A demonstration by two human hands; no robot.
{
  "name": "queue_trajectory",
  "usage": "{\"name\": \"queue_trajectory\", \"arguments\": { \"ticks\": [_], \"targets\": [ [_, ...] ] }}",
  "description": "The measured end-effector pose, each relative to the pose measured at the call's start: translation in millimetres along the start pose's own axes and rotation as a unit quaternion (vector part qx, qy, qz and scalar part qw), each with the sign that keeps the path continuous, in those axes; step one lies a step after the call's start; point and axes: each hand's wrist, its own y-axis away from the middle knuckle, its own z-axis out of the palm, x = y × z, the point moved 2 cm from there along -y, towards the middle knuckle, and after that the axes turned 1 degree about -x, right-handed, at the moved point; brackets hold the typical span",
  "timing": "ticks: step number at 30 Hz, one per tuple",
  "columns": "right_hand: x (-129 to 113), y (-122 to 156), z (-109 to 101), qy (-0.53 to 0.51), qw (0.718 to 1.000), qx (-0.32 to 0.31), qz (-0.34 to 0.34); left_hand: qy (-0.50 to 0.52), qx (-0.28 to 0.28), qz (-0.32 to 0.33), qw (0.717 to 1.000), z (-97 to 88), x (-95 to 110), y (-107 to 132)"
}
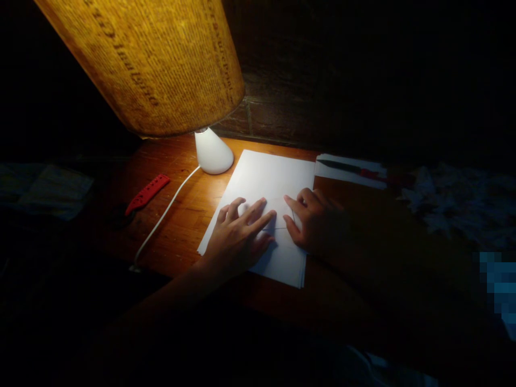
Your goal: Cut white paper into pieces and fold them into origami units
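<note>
A stack of white paper lies on the wooden table under the lamp's light. On it, faint dark lines between my hands look like edges of a smaller white piece of paper, but I cannot tell for certain. My left hand lies on the paper with its fingers spread. From the right, my right hand touches the sheet near those lines, index finger and thumb apart, the other fingers bent. Neither hand grips anything I can see.
A lamp with a printed yellow-brown shade and white base stands behind left, its white cord running forward. Left lies a red strip with dark dots. A dark-bladed knife rests on white paper; whitish crumpled pieces sit right.
</note>
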Motion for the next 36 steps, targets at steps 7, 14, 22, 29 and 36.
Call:
{"name": "queue_trajectory", "arguments": {
  "ticks": [7,14,22,29,36],
  "targets": [
    [-1.5,0.0,0.4,0.010,1.000,-0.004,0.001,-0.017,-0.007,-0.010,1.000,-2.6,0.5,0.8],
    [-3.3,0.6,-2.2,0.028,1.000,-0.014,0.000,-0.027,-0.016,-0.015,0.999,-3.9,2.9,0.0],
    [-3.4,-0.7,-2.6,0.035,0.999,-0.017,-0.030,-0.052,-0.006,-0.023,0.998,-6.5,6.4,-0.4],
    [-8.7,-2.5,-6.5,0.047,0.997,-0.027,-0.048,-0.078,-0.046,0.042,0.995,-13.0,8.8,-12.5],
    [19.1,-13.7,-1.4,-0.091,0.995,-0.034,0.001,-0.042,-0.058,0.066,0.995,-19.0,-20.9,-53.6]
  ]
}}
